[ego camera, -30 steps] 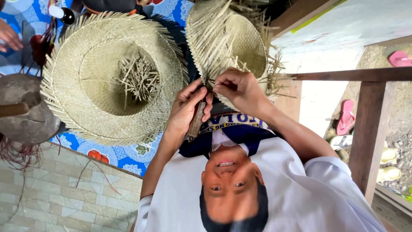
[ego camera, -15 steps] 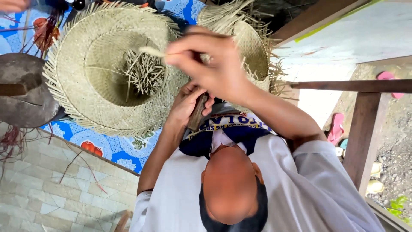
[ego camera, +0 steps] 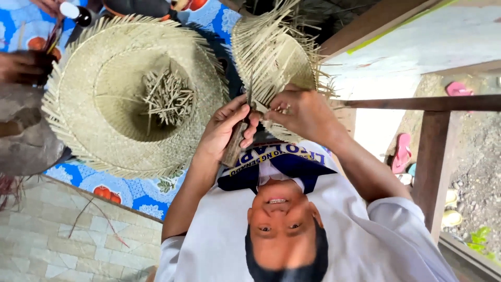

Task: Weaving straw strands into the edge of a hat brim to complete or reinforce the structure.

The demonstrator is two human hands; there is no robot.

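**Head view.**

- Left hand (ego camera: 225, 130): fingers curled shut around a tool (ego camera: 235, 149) with a dark wooden handle. The handle runs down out of the fist. A thin, dark blade-like part rises from it toward the weave, but what kind of tool it is cannot be told.
- Right hand (ego camera: 308, 112): fingertips pinched on loose strips at the lower edge of the small hat (ego camera: 271, 52). It is just beside the left hand, and the two meet at the weave.
- Small hat: pale straw and partly woven, with unwoven strips bristling all round its edge. It is held up in the air at upper centre, above both hands and apart from the cloth.
- Big hat (ego camera: 104, 99): finished straw weave with a wide brim, lying crown-down on the cloth to the left of the hands.
- Offcuts (ego camera: 167, 96): a heap of short straw pieces inside the big hat's crown.
- Cloth (ego camera: 130, 193): blue, with a red and white floral print. It is spread under the big hat.
- Tiles (ego camera: 42, 240): a pale floor at lower left, bordering the cloth, with a few thin stray strands on it.
- Other hand (ego camera: 23, 68): belongs to someone else at the left edge, beside the big hat's brim. What it grips cannot be told.
- Post (ego camera: 436, 167) and rail (ego camera: 422, 103): brown wood, on the right.
- Sandal (ego camera: 402, 151): pink, on the ground beyond the post.
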